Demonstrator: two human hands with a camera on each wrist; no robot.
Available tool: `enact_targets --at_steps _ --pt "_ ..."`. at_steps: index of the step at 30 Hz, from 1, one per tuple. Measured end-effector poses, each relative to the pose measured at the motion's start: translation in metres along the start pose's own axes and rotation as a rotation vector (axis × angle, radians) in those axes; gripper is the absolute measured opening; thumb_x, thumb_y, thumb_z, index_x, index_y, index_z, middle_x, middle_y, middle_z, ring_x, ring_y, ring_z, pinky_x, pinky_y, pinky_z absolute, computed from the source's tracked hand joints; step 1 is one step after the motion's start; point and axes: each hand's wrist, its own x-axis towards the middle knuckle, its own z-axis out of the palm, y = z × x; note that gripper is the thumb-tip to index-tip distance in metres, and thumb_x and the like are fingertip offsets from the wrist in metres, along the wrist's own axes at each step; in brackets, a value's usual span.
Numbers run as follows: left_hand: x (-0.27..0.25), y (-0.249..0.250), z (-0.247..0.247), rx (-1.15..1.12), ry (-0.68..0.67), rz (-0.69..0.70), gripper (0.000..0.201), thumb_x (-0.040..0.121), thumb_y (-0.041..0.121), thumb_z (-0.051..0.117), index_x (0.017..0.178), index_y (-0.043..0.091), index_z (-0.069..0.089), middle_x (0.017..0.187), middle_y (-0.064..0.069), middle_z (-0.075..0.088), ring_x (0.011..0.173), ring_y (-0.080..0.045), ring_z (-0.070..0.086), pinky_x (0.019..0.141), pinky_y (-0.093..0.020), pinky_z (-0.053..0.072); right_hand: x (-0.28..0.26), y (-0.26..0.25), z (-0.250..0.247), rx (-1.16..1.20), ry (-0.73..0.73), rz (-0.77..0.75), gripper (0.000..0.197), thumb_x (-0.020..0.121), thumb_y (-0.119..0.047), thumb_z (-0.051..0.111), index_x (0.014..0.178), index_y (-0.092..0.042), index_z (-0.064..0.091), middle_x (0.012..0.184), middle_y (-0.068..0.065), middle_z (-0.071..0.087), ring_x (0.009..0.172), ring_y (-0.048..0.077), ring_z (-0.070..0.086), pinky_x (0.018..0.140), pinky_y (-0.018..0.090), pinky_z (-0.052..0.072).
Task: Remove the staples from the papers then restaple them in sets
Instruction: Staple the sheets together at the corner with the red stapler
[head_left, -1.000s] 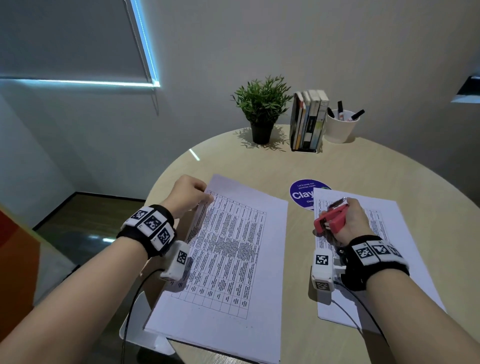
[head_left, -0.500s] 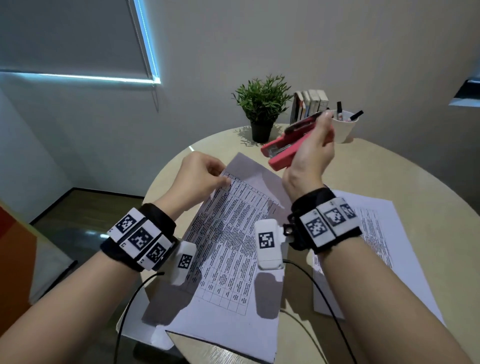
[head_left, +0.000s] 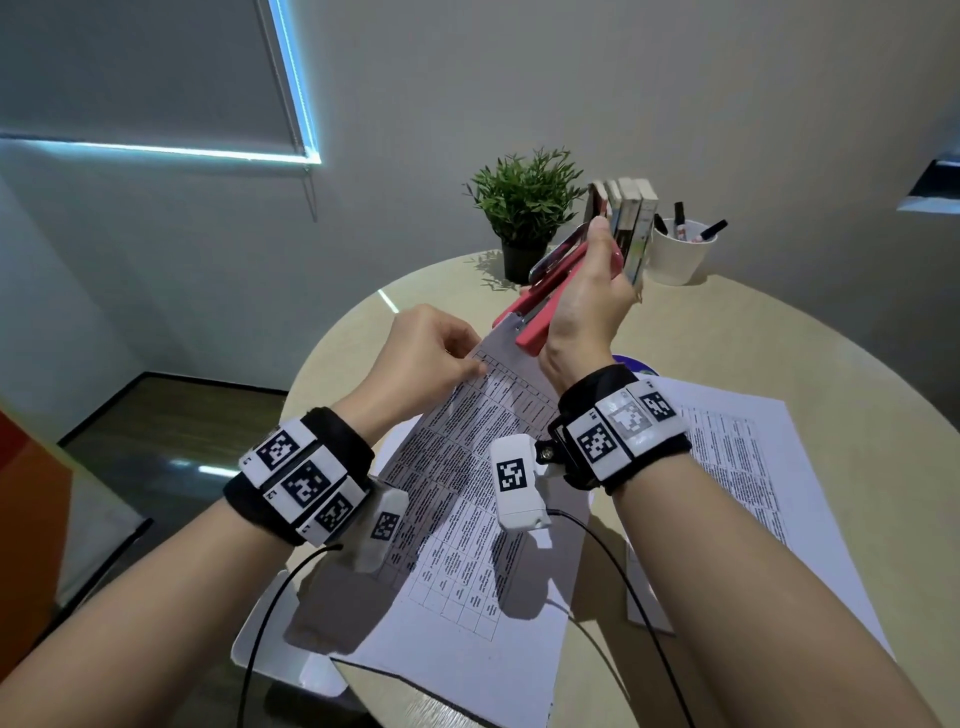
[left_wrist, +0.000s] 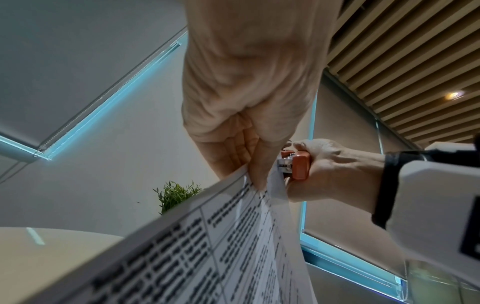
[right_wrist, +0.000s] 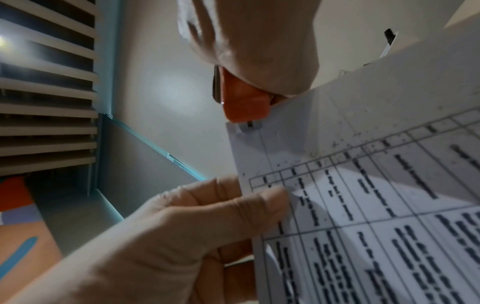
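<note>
While the left hand (head_left: 426, 358) pinches the lifted papers (head_left: 467, 467) just below their 12 o'clock corner and the right hand (head_left: 587, 296) grips the red stapler (head_left: 540, 306) over it, a slack pinch could skew the sheets, misplacing the staple.

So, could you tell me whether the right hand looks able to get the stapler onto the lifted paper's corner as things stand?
Probably yes: the right hand holds the stapler at the paper corner, which the left hand pinches just below, leaving it clear.

Red stapler (head_left: 540, 301) (white gridded papers (head_left: 467, 493))
</note>
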Motion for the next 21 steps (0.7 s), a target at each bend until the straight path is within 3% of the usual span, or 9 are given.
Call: enact_targets --at_steps 5,8,13,16,18,21 --pt "-0.001 0.004 0.002 0.032 -0.012 0.025 0.003 0.076 0.009 0.078 0.079 0.008 0.077 0.072 -0.006 0.074 0.064 -0.02 0.069 0.06 -0.029 0.055 0.001 -0.002 0.0 0.024 0.005 -0.004 0.031 0.1 -0.031 0.055 0.08 -0.007 0.056 0.051 0.003 0.059 0.041 0.016 0.057 0.042 0.024 0.047" --pt "-0.001 0.006 0.001 0.048 -0.019 0.036 0.004 0.077 0.009 0.078 0.08 0.008 0.077 0.071 -0.006 0.074 0.069 -0.023 0.071 0.064 -0.037 0.058 0.002 -0.002 0.002 0.013 0.027 0.0 0.032 0.099 -0.032 0.056 0.077 -0.008 0.057 0.055 0.005 0.06 0.043 0.018 0.058 0.045 0.026 0.048" --pt "-0.003 0.01 0.002 0.054 -0.032 0.059 0.002 0.077 0.008 0.078 0.078 0.008 0.077 0.07 -0.006 0.073 0.062 -0.019 0.068 0.059 -0.032 0.055 0.005 -0.002 0.004 -0.016 0.099 -0.005 0.033 0.096 -0.033 0.06 0.068 -0.014 0.058 0.062 0.004 0.061 0.057 0.024 0.061 0.064 0.045 0.057" --pt "-0.004 0.01 0.004 0.068 -0.053 0.051 0.003 0.077 0.01 0.078 0.08 0.01 0.076 0.068 -0.004 0.071 0.056 -0.013 0.06 0.051 -0.02 0.049 0.006 -0.003 0.004 -0.021 0.121 -0.014 0.034 0.096 -0.03 0.06 0.065 -0.016 0.057 0.057 -0.001 0.059 0.052 0.017 0.059 0.058 0.034 0.053" --pt "-0.007 0.005 0.005 0.118 -0.141 0.006 0.006 0.076 0.011 0.079 0.081 0.011 0.075 0.07 -0.003 0.071 0.057 -0.011 0.058 0.05 -0.018 0.046 0.007 -0.003 0.005 -0.017 0.133 -0.008 0.035 0.096 -0.029 0.059 0.064 -0.015 0.056 0.054 -0.001 0.058 0.049 0.017 0.057 0.055 0.031 0.049" --pt "-0.015 -0.009 0.005 0.216 -0.36 -0.108 0.008 0.078 0.008 0.076 0.077 0.01 0.068 0.074 -0.005 0.07 0.061 -0.017 0.061 0.054 -0.028 0.049 0.011 -0.005 0.003 0.006 0.13 0.024 0.033 0.096 -0.032 0.059 0.069 -0.013 0.056 0.058 0.004 0.06 0.048 0.02 0.057 0.054 0.031 0.049"
